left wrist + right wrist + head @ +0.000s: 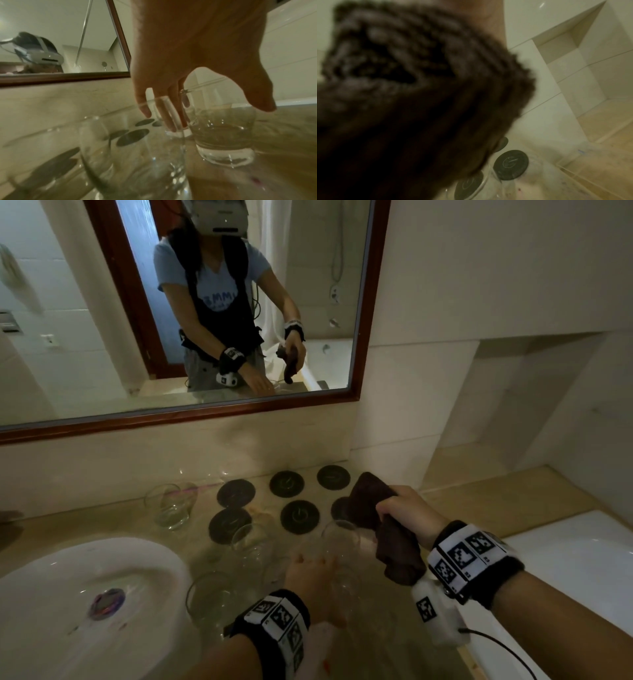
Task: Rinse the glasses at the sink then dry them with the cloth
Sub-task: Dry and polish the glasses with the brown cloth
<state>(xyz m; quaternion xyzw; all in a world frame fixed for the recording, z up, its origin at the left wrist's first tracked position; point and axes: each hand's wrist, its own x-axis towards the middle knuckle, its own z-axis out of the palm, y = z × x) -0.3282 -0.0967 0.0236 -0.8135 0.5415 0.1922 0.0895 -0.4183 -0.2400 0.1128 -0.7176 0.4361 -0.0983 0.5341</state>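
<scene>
Several clear glasses stand on the beige counter right of the white sink [161,556]. In the left wrist view my left hand [214,111] hovers with straight, spread fingers [165,116] over one short glass [223,136], thumb on one side, fingers on the other; I cannot tell if it touches. Another glass [133,162] stands close to that camera. In the head view the left hand [313,571] covers that glass [342,542]. My right hand [404,508] grips a brown cloth [370,501] just above and right of it. The cloth [412,94] fills the right wrist view, blurred.
Several dark round coasters [287,483] lie at the back of the counter, also in the right wrist view [511,164]. One glass [169,505] stands back left, two more [251,542] [209,597] beside the sink. A mirror [308,302] hangs behind; a white bathtub [565,559] is right.
</scene>
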